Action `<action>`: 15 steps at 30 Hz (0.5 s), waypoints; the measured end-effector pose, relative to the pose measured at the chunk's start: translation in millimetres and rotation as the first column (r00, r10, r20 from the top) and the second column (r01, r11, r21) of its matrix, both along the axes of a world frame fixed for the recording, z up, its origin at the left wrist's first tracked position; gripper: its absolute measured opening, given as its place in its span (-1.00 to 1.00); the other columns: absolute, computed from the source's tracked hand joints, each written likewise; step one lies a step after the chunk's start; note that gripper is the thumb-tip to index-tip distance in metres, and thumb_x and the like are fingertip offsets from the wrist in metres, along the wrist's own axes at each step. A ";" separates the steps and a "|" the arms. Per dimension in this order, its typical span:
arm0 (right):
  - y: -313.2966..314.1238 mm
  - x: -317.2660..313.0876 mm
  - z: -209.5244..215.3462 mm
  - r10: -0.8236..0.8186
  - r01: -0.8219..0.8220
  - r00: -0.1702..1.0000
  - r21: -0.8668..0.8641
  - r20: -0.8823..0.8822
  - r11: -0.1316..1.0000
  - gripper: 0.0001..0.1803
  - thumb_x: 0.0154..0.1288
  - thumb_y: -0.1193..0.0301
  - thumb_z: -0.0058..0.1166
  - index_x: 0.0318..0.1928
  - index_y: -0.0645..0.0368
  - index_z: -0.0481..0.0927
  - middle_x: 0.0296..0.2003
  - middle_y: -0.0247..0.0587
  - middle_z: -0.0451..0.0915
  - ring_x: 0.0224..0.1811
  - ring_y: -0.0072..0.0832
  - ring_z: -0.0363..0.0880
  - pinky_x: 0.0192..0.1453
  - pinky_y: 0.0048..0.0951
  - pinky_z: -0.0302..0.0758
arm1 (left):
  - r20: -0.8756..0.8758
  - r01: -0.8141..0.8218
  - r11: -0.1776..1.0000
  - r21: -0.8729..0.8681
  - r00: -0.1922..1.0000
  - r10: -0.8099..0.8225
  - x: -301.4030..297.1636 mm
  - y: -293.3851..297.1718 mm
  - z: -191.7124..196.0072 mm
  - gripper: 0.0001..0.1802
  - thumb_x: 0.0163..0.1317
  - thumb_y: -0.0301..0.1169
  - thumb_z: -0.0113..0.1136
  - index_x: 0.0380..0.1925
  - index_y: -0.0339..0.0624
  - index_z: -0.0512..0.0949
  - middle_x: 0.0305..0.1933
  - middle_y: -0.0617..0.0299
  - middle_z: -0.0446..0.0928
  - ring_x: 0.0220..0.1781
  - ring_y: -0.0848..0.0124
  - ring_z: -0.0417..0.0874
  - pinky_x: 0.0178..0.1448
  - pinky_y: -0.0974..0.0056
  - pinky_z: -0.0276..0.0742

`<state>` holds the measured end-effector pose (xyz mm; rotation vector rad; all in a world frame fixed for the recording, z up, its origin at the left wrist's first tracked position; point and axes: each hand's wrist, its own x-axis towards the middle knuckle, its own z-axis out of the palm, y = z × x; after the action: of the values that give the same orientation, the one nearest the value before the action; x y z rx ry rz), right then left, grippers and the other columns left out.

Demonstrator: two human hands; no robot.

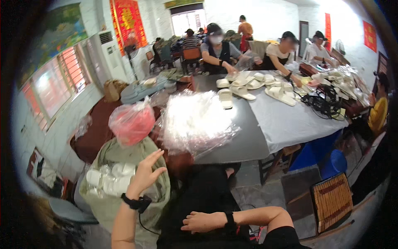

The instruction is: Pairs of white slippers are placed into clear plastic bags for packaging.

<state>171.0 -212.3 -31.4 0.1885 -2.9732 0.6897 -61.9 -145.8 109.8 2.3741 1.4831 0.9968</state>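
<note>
My left hand (146,174) is raised over the right side of a pale green sack (159,209), its fingers stretched out and the thumb apart, with nothing held. Inside the sack lie several white slippers (118,184), some in clear plastic. My right hand (203,222) rests on my dark-clothed lap, fingers loosely extended and holding nothing. Both wrists wear black bands, and a cable hangs from the left one. Ahead of my hands, a shiny pile of clear plastic bags (190,120) lies on the table's near left part.
A clear bag with pink contents (132,122) sits behind the sack. White slippers (244,85) and black cables (323,101) lie on the grey table (232,151), its right part covered in white. Several people work beyond it. A wooden-slat chair (331,201) and blue bin (335,164) stand right.
</note>
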 end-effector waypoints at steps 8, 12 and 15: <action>133.6 91.4 74.1 -0.635 0.526 0.733 -0.387 -0.245 0.757 -0.58 0.35 0.44 0.21 0.20 0.20 0.56 0.18 -0.02 0.55 0.16 -0.06 0.58 0.25 -0.23 0.52 | 0.019 -0.369 0.920 -0.132 0.927 0.374 -10.7 182.3 -71.9 -0.10 0.17 -0.08 0.42 0.32 -0.52 0.32 0.27 -0.32 0.47 0.37 -0.10 0.44 0.38 -0.02 0.37; 205.0 123.0 93.7 -0.818 0.721 0.533 -0.391 -0.215 0.572 -0.58 0.33 0.47 0.24 0.19 0.22 0.57 0.10 0.04 0.61 -0.10 -0.16 0.72 0.03 -0.25 0.63 | -0.089 -0.473 0.830 -0.295 0.879 0.469 -18.9 228.0 -77.6 -0.22 0.08 0.02 0.46 0.03 -0.51 0.51 0.10 -0.33 0.57 0.20 -0.13 0.57 0.22 0.00 0.50; 267.8 145.3 88.1 -0.915 0.789 0.338 -0.464 -0.221 0.404 -0.60 0.31 0.47 0.25 0.15 0.25 0.59 0.10 0.05 0.62 -0.21 -0.18 0.74 -0.03 -0.28 0.65 | -0.107 -0.482 0.849 -0.217 0.876 0.471 -21.4 242.3 -91.2 -0.49 0.05 -0.11 0.48 -0.20 -0.34 0.62 -0.14 -0.16 0.68 -0.04 -0.09 0.69 0.02 0.01 0.59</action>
<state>316.3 55.5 56.8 -1.0660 -1.9768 0.7141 -83.4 96.4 18.7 1.9123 2.1436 0.7868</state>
